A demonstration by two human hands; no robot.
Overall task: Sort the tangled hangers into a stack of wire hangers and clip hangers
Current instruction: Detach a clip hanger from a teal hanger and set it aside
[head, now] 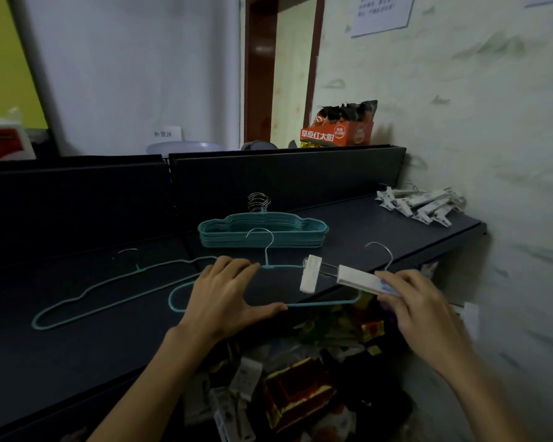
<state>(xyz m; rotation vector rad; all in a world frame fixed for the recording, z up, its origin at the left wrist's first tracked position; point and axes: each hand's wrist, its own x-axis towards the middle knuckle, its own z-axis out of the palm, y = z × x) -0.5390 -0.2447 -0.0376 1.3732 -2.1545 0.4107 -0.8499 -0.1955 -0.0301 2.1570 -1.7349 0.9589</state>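
A teal wire hanger [320, 303] lies at the dark shelf's front edge, and my left hand [227, 298] presses on its left half with fingers spread. Across it lies a white clip hanger [351, 275] with a metal hook; my right hand [419, 301] grips its right clip. Behind them sits a neat stack of teal wire hangers [262, 229]. A pile of white clip hangers [422, 204] rests at the far right by the wall. One more teal wire hanger [115, 291] lies loose to the left.
The dark shelf [77, 346] has a raised back panel [284, 177]. An orange snack box [336, 134] stands on top behind it. Below the shelf's front edge lie packets and boxes [294, 390]. A pale wall closes the right side.
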